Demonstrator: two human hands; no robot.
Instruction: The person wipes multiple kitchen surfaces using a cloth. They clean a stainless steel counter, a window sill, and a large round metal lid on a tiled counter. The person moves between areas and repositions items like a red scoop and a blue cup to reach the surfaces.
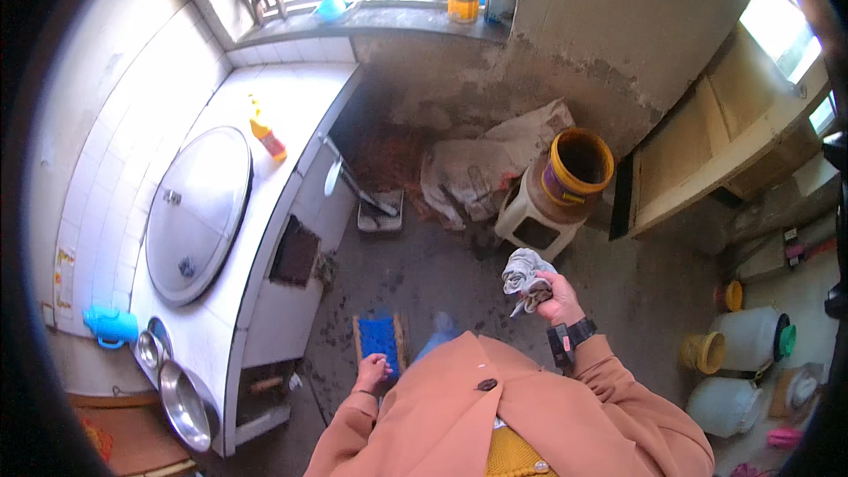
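Note:
My right hand is closed around a crumpled grey cloth, held out over the dark floor in front of my coat. Lower and to the left, my left hand has its fingers curled in and seems to hold nothing. It hangs over the near part of a small stool or mat with a blue top. Beyond the cloth, a yellow-rimmed bucket rests on a pale plastic stool. On the white tiled counter at the left are a large round metal lid and a yellow bottle with a red label.
A long-handled dustpan and a pale sack lie near the far wall. Metal basins and a blue thermos jug are at the counter's near end. Several plastic drums stand at the right, below a wooden cabinet.

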